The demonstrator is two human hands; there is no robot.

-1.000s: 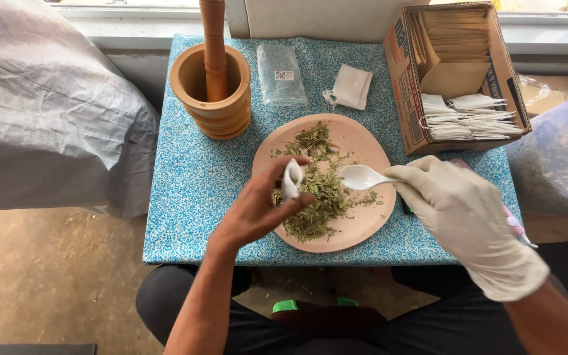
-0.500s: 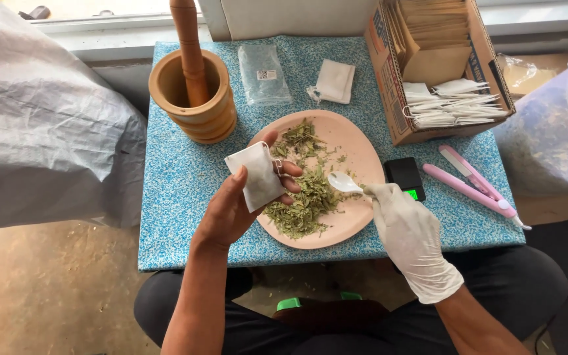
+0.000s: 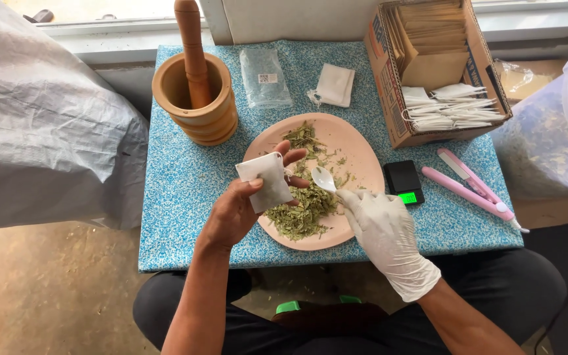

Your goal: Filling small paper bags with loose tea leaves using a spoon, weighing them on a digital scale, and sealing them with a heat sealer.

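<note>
Head view: spoon (image 3: 324, 178) bowl toward sachet (image 3: 265, 181).

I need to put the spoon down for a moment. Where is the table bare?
Bare cloth lies left of the plate, below the mortar, and in a strip below the scale and pink sealer. Around the box it is crowded.
</note>
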